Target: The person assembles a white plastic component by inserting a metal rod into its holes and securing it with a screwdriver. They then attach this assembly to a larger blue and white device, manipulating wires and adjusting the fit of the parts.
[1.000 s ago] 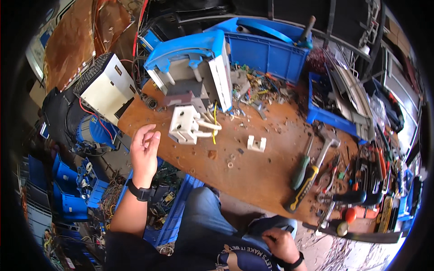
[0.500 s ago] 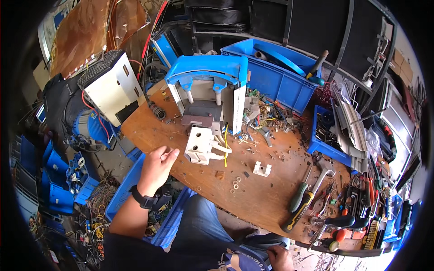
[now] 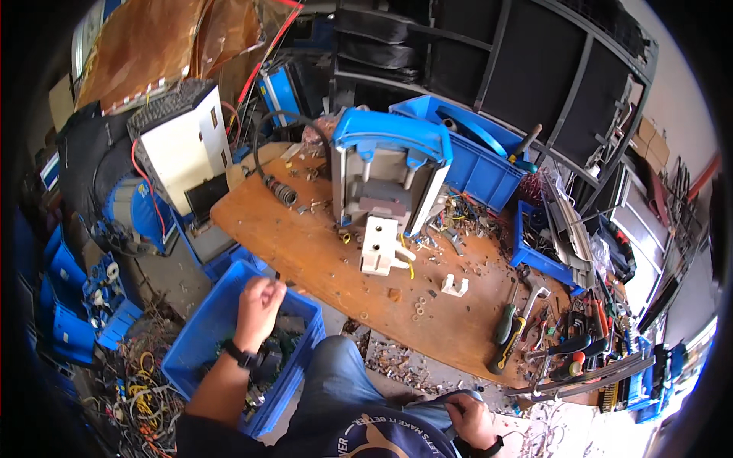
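My left hand (image 3: 258, 311), with a dark band at the wrist, is above a blue bin (image 3: 200, 320) of green circuit boards beside the table. Its fingers are pinched, and a small dark piece shows at their tips, too small to name. My right hand (image 3: 472, 420) rests low by my thigh, fingers curled; whatever lies inside them is hidden. On the wooden table (image 3: 321, 259), a blue-topped metal frame (image 3: 393, 130) stands upright with a white block-shaped part (image 3: 379, 248) at its front. A smaller white bracket (image 3: 455, 286) lies to the right of that part.
Several washers (image 3: 419, 305) lie on the table. A hammer (image 3: 527, 305) and a green-handled screwdriver (image 3: 505, 324) lie at its right, near more hand tools. Loose scraps are heaped beside the frame, with a large blue crate (image 3: 481, 164) behind. A cable connector (image 3: 284, 195) sits far left.
My left hand has moved from the table's edge to over the blue bin. The view has shifted, so more of the bin and my right hand shows.
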{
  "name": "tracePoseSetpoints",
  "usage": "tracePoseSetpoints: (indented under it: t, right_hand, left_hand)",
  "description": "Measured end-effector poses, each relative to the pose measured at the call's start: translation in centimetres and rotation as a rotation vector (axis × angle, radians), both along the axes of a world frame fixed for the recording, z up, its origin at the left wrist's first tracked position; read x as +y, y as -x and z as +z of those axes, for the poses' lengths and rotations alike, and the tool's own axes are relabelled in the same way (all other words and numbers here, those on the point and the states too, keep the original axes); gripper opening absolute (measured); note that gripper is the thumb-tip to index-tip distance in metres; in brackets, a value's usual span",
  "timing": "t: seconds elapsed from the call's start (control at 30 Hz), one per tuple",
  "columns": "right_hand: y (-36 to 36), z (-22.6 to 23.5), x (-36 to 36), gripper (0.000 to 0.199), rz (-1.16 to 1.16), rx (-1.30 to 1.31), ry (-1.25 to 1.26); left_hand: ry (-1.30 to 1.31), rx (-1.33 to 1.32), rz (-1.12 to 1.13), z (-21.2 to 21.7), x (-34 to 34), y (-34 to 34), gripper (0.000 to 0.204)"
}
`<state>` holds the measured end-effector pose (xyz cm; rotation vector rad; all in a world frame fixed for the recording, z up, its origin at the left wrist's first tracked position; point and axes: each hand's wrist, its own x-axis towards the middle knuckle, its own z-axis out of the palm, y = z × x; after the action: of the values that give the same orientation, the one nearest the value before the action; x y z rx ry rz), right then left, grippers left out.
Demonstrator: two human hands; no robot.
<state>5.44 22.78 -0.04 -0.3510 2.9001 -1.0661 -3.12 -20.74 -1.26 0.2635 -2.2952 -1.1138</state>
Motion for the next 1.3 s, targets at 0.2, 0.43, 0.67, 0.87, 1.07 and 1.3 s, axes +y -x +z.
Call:
tracePoseSetpoints:
  t: [0.2, 0.43, 0.67, 0.87, 1.07, 1.3]
  right_hand:
    - [1.4, 0.7, -1.2, 0.008, -0.031, 0.086, -0.068]
    - [4.0, 4.1, -3.6, 0.006, -0.159, 0.191, -0.237]
    - [6.5, 4.5, -6.2, 0.007, -0.18, 0.193, -0.279]
    - [8.0, 4.3, -7.2, 0.008, -0.206, 0.183, -0.334]
    - [9.0, 2.7, -5.4, 0.009, -0.208, 0.199, -0.336]
    - [9.4, 1.3, -2.9, 0.011, -0.25, 0.276, -0.319]
  left_hand:
    - [0.364, 0.33, 0.108, -3.1, -3.5, 6.0, 0.029]
    - [0.399, 0.37, 0.055, -3.3, -6.0, 12.1, 0.034]
    - [0.338, 0.357, 0.01, -3.5, -5.9, 13.2, 0.036]
    - [0.296, 0.32, 0.016, -4.6, -4.9, 14.5, 0.035]
    - [0.332, 0.259, 0.031, -4.8, -4.9, 14.6, 0.034]
    - [0.366, 0.266, 0.034, -5.1, -4.9, 14.7, 0.031]
